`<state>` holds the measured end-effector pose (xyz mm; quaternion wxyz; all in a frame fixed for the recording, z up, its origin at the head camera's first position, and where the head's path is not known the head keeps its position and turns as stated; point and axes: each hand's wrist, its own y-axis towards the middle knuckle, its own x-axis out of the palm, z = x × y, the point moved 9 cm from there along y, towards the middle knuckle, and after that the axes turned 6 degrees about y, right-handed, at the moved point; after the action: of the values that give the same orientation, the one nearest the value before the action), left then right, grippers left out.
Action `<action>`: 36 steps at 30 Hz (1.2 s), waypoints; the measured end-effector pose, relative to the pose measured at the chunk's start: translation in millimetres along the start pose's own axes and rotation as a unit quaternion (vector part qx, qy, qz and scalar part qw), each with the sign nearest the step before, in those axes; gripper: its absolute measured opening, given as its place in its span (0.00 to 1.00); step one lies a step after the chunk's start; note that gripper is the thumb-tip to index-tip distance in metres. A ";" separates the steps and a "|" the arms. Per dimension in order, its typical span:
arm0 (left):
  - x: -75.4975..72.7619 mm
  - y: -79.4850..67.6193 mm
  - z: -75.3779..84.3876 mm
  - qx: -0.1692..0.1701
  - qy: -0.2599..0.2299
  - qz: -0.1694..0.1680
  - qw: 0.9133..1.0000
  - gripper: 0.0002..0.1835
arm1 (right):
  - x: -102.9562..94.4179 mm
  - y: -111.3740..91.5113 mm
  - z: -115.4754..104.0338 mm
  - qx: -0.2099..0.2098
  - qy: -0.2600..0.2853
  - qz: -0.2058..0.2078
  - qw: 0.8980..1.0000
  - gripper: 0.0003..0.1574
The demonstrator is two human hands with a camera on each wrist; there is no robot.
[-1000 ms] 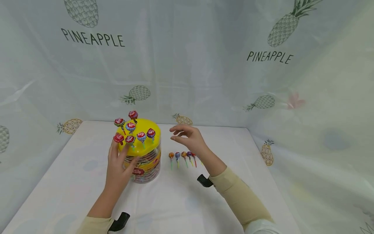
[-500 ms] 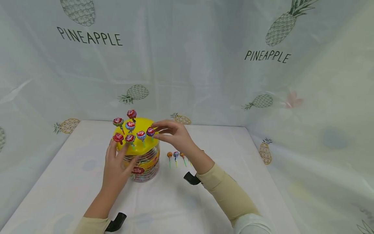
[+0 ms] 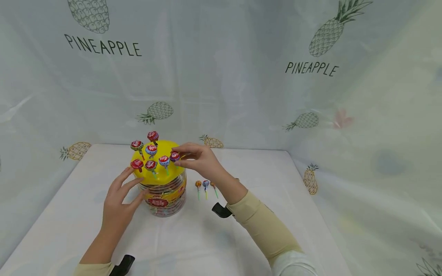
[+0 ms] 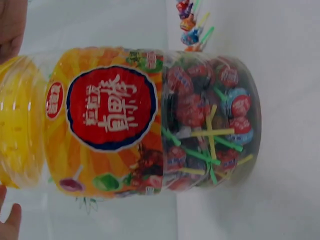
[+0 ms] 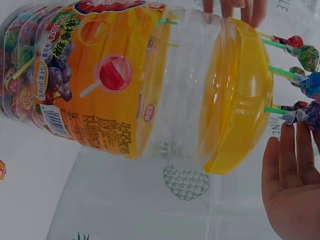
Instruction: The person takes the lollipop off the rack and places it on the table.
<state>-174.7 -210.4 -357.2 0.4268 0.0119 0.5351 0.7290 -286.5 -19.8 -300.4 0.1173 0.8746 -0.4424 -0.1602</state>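
A clear plastic jar [image 3: 161, 205] with a yellow lid [image 3: 165, 178] stands upright on the table, and loose lollipops show through its lower wall [image 4: 215, 125]. Several wrapped lollipops stick up from the lid on their sticks, among them a red lollipop [image 3: 137, 165] at the left. My right hand [image 3: 200, 161] has its thumb and fingers about the purple lollipop [image 3: 175, 156] at the lid's right side. At the lid's front left is my left hand [image 3: 119, 199], fingers spread and slightly bent, fingertips close to the rim and the red lollipop.
To the right of the jar, lollipops lie in a row on the white-covered table, such as a blue lollipop [image 3: 206, 183]; my right forearm hides part of the row. A pineapple-print curtain [image 3: 228, 96] hangs behind and along the sides.
My right hand has moved left from above the table to the purple lollipop on the lid. My left hand has shifted left and down, away from the lid's front.
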 end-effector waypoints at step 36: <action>46.5 46.4 -26.6 -0.138 -0.117 -0.144 0.973 0.54 | -36.0 -33.3 39.7 0.046 0.126 0.127 0.983 0.18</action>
<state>-245.2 -204.3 -352.4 0.5848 -0.0393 0.3713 0.7202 -297.4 26.2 -342.2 0.1507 0.8292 -0.5381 -0.0117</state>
